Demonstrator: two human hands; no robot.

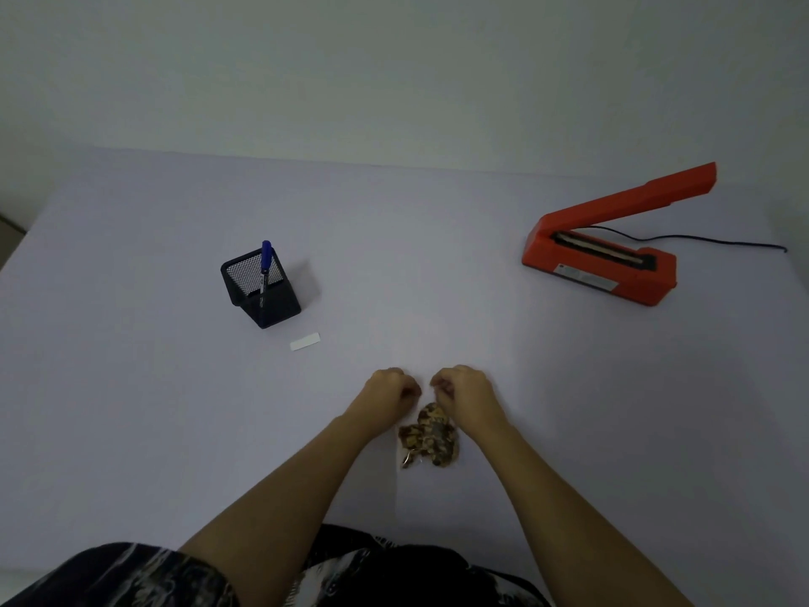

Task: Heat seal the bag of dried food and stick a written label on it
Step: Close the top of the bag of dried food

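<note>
The bag of dried food [431, 435] is laid flat on the tabletop [131, 387], near its front edge and close before the person. Its long axis is run away from the person: the filled brown part is kept at the near end, and the clear upper end is pointed toward the far side, where the film can hardly be made out.

The tabletop is covered in a pale lilac-white surface and is bounded at the back by a plain pale wall [394, 59]. At the far right an orange heat sealer [599, 265] is placed with its arm raised, and a black cord [722, 243] is trailed from it to the right. At the left a blue pen [265, 260] is stood in a black mesh pen holder [262, 291], and a small white label [305, 341] is laid just in front of that holder.

The left hand [389, 394] and the right hand [466, 394] are set close together at the bag's far end. The fingers of both are curled tightly inward, and the clear top of the bag appears to be pinched between them.
</note>
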